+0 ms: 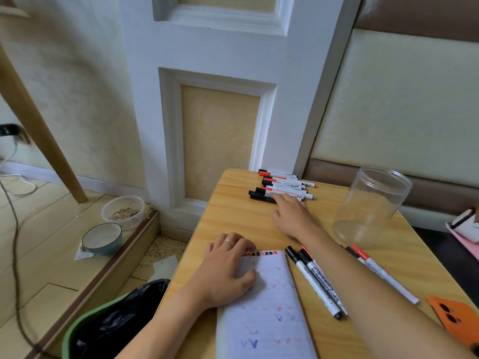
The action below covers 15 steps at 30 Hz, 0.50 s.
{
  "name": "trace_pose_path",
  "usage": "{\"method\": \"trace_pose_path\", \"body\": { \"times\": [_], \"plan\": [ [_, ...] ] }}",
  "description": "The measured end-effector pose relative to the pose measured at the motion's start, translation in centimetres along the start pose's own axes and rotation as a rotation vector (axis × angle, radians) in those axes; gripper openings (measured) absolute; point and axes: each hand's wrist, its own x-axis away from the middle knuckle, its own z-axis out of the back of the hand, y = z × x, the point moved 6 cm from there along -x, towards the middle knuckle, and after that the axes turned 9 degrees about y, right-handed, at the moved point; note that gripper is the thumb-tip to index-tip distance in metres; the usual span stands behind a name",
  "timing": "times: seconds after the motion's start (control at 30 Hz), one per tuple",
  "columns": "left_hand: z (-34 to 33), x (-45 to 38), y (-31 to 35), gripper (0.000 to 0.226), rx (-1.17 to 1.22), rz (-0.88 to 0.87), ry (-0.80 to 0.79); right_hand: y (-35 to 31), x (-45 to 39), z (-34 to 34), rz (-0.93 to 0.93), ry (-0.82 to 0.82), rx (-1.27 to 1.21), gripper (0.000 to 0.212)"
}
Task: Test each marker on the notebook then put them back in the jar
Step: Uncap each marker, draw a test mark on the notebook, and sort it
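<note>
Markers (283,186) lie stacked at the surface's far edge; right hand (294,216) reaches them, fingers extended, apparently gripping none. Left hand (228,265) rests flat, pinning the notebook (267,314). Take one marker only, without scattering the pile.

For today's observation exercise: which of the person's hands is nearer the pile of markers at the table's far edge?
Right. The right hand reaches the pile of markers, fingertips touching it. The left hand rests on the notebook, well short of the pile.
</note>
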Motion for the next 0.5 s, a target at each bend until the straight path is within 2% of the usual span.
{"method": "trace_pose_path", "body": {
  "times": [0.1,0.3,0.5],
  "plan": [
    [0.0,0.0,0.0,0.055,-0.001,-0.002,-0.004,0.6,0.1,-0.4,-0.004,0.113,0.027,0.043],
    [0.2,0.0,0.2,0.066,0.030,0.017,-0.027,0.5,1.3,-0.2,0.038,0.155,-0.001,0.028],
    [0.3,0.3,0.1,0.086,0.122,0.076,-0.004,-3.2,4.8,2.4,0.170,0.229,-0.127,0.010]
  ]
}}
